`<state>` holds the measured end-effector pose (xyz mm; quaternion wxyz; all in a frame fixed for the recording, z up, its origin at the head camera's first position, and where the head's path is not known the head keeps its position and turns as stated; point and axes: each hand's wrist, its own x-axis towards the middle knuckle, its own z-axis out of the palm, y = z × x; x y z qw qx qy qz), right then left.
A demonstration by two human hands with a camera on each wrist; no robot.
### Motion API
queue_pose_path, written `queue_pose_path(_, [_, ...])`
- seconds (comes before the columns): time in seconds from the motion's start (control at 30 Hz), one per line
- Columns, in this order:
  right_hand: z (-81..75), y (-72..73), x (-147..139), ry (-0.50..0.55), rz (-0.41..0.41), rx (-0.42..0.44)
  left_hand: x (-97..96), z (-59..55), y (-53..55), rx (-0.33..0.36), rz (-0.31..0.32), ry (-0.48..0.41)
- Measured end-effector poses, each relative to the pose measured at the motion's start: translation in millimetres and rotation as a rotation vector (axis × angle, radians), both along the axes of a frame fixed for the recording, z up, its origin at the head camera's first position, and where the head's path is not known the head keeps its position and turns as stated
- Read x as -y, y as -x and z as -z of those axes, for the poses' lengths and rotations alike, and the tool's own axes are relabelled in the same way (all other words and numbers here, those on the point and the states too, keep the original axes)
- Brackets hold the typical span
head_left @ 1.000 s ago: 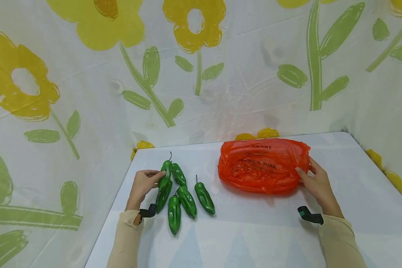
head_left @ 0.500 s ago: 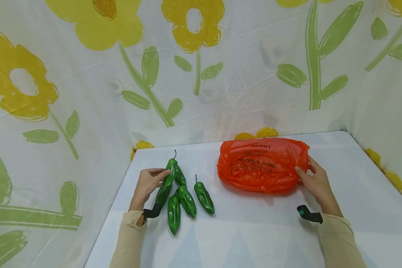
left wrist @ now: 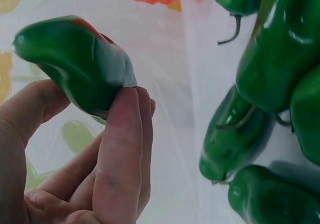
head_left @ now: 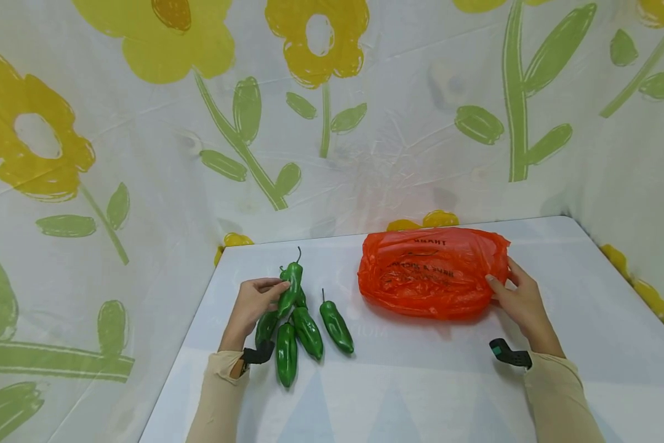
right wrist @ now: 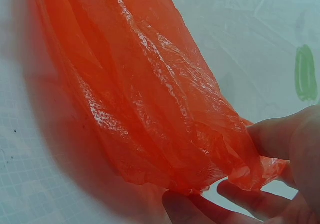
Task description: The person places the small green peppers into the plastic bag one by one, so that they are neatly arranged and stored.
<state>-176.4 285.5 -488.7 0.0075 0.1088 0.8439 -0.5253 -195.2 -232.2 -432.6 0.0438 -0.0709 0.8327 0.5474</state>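
In the head view my left hand (head_left: pixel 253 307) pinches a green pepper (head_left: pixel 292 282) between thumb and fingers, its stem pointing up and away. The left wrist view shows this held pepper (left wrist: pixel 75 58) raised apart from the others. Below and beside it on the table lie several more green peppers, among them one in front (head_left: pixel 286 357), one beside that (head_left: pixel 308 335) and a separate one (head_left: pixel 337 328) to the right. My right hand (head_left: pixel 522 301) grips the right edge of a red plastic bag (head_left: pixel 434 277); the right wrist view shows the thin film of the bag (right wrist: pixel 130 93) bunched between thumb and fingers.
A white table (head_left: pixel 420 381) carries the peppers and the bag. Behind and at the sides hangs a pale curtain (head_left: pixel 398 123) printed with yellow flowers and green leaves, close to the table's far and left edges.
The left hand has moved to the right with its pepper, passing over the cluster toward the bag. The right hand and the bag have stayed in place.
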Motion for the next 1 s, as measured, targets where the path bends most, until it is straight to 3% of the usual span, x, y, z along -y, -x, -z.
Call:
queue_pose_path(0.63, [0.5, 1.4, 1, -0.006, 0.007, 0.0, -29.6, -2.7, -3.6, 0.004, 0.079, -0.08])
queue_pose_path(1.0, [0.4, -0.3, 2, -0.003, 0.005, -0.005, -51.7, -8.4, -3.9, -0.008, 0.092, -0.064])
